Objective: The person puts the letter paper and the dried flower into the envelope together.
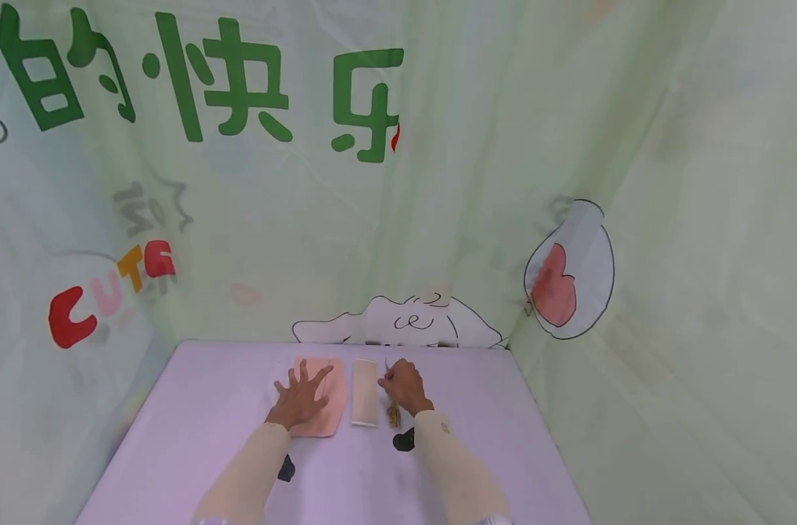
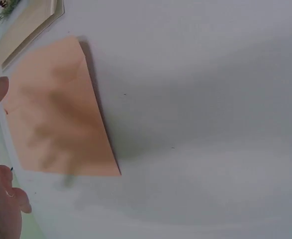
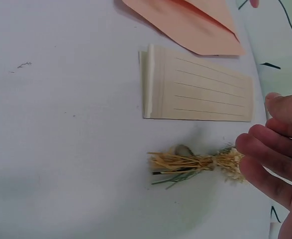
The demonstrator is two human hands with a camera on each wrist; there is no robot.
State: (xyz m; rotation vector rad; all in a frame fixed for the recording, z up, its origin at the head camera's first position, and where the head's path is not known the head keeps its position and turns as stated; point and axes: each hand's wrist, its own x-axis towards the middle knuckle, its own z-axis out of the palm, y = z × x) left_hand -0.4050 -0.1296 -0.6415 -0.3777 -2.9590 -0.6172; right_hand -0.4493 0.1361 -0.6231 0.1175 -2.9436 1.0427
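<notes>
My left hand [image 1: 300, 401] is spread over a salmon-pink envelope [image 1: 335, 412], its fingers straight and apart; its shadow falls on the envelope in the left wrist view. To the right lies a folded cream sheet of lined letter paper [image 3: 205, 89], long side parallel to the envelope. Beyond that, a small bunch of dried flowers [image 3: 185, 162] tied round its stems rests on the table. Over its flower end hovers my right hand [image 1: 406, 386], fingers loosely bent with nothing seen between them in the right wrist view. The hand partly hides the flower heads.
The lilac-white table [image 1: 477, 452] meets hanging curtains [image 1: 437, 219] at its back and sides, printed with green characters and drawings. Dark wrist cameras [image 1: 404, 440] sit by both sleeves. Small dark marks [image 3: 24, 64] dot the table surface.
</notes>
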